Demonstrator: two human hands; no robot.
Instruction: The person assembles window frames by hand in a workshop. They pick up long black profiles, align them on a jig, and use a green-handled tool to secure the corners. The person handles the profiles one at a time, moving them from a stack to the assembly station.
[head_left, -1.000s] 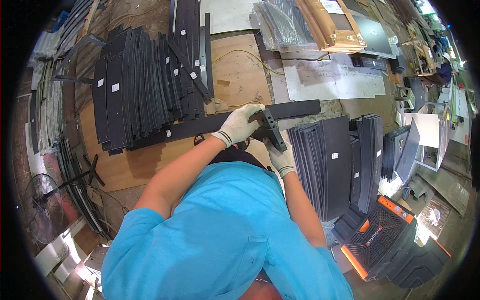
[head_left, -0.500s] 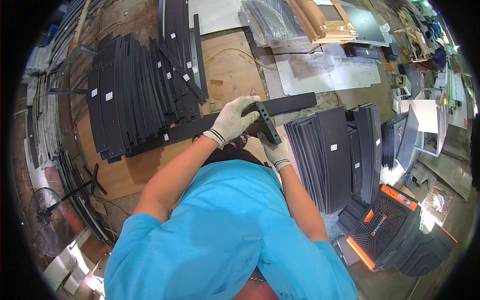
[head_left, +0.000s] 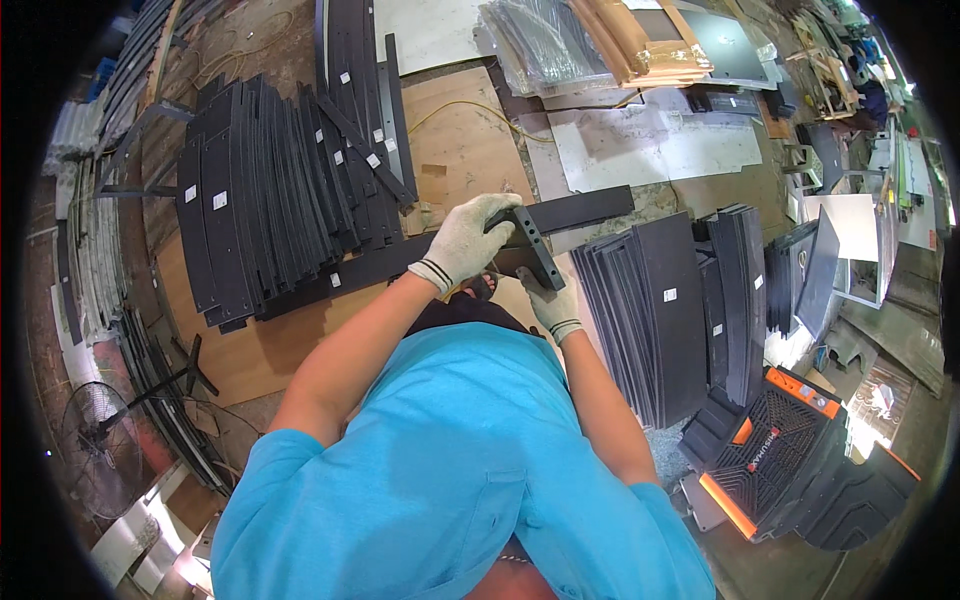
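Both my hands wear pale knit work gloves and hold a dark metal piece (head_left: 538,250) in front of my body. It shows a narrow face with several round holes, tilted down to the right; its full length cannot be made out. My left hand (head_left: 466,243) grips its upper end, thumb and fingers apart around the edge. Under the lower end, my right hand (head_left: 553,304) closes on it, with the fingertips partly hidden. Behind the piece, a long dark flat bar (head_left: 585,206) lies across the floor.
A big stack of dark panels (head_left: 225,200) stands on the left, with another stack of dark panels (head_left: 660,320) close on the right. An orange-and-black machine (head_left: 780,450) sits at lower right, a fan (head_left: 100,440) at lower left. Wrapped boards (head_left: 550,45) lie ahead; a yellow cable (head_left: 470,102) crosses brown board.
Hardly anything differs: both hands keep their hold on the dark metal piece in nearly the same place. The view has shifted slightly.
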